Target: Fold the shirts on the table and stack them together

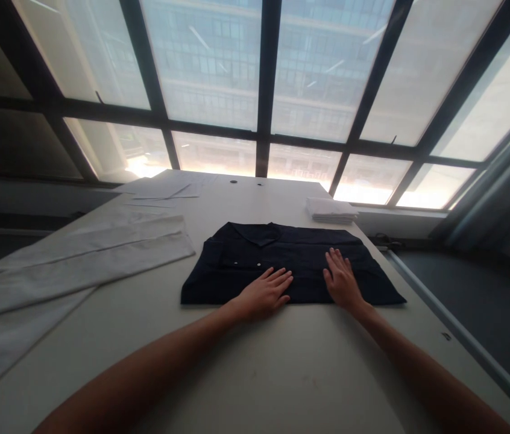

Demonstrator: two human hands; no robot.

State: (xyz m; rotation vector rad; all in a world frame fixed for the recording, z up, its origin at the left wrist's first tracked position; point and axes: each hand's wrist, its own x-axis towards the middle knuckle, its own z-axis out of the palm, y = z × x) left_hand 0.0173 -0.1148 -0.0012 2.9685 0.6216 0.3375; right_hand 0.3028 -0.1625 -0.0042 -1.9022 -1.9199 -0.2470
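A dark navy shirt (300, 247) lies flat on the white table (255, 367), its sides folded in so that it makes a wide shape. Its collar points to the left, and two small pale buttons show on the left part. My left hand (264, 293) rests on the shirt's near edge with the fingers stretched out. Flat on the cloth further right is my right hand (342, 280), fingers extended and pointing away from me. Neither hand grips the fabric.
Long white trousers (78, 256) lie across the table's left side. Behind them are loose paper sheets (169, 191). A small stack of folded white cloth (331, 210) sits near the far right edge. Large windows (210, 60) stand beyond, with a curtain (499, 187) at right.
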